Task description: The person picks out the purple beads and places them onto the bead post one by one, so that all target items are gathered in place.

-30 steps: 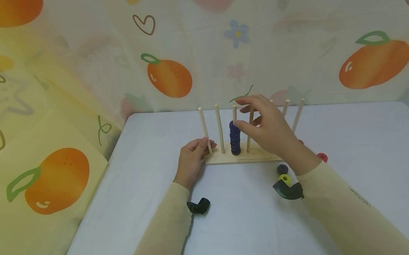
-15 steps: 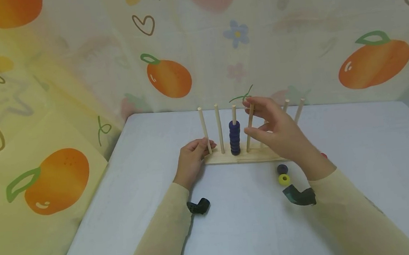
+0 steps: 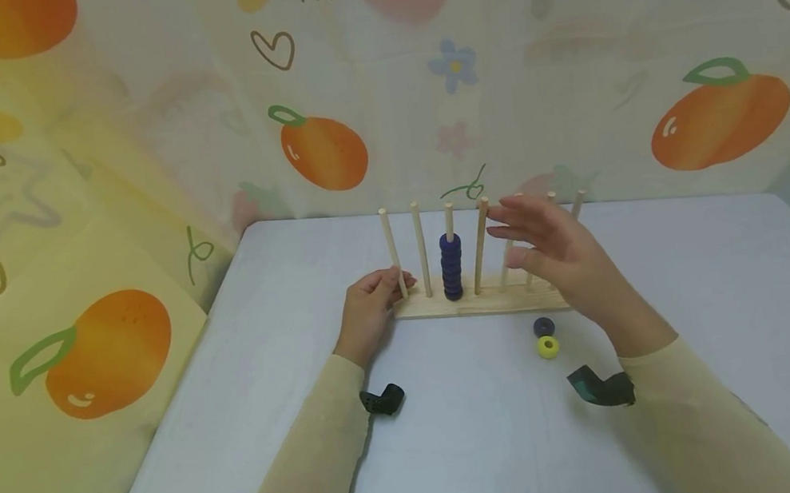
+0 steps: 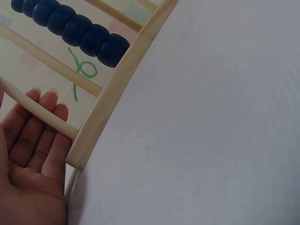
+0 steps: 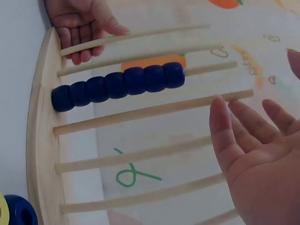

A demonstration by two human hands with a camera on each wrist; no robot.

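Note:
A wooden peg rack (image 3: pixel 473 303) stands on the white table, with a row of upright pegs. Its third peg from the left carries a stack of dark blue beads (image 3: pixel 451 268), and bare wood shows above them. At the rack's left end my left hand (image 3: pixel 364 314) holds the outermost peg (image 3: pixel 390 240), thumb on one side and fingers behind. My right hand (image 3: pixel 560 249) is over the rack's right half, fingers spread and holding nothing. In the right wrist view its fingertips come close to the top of the fourth peg (image 5: pixel 154 111); contact cannot be told.
A loose dark blue bead (image 3: pixel 544 327) and a yellow bead (image 3: pixel 548 347) lie touching in front of the rack's right part. Behind the table (image 3: pixel 458 433) hangs a fruit-printed cloth (image 3: pixel 377 79). A dark wrist mount (image 3: pixel 601 387) sticks out from the right sleeve.
My right hand has drawn away from the blue stack to the right, and its fingers have opened out. The left hand keeps its place. Red beads seen earlier at the right are now hidden.

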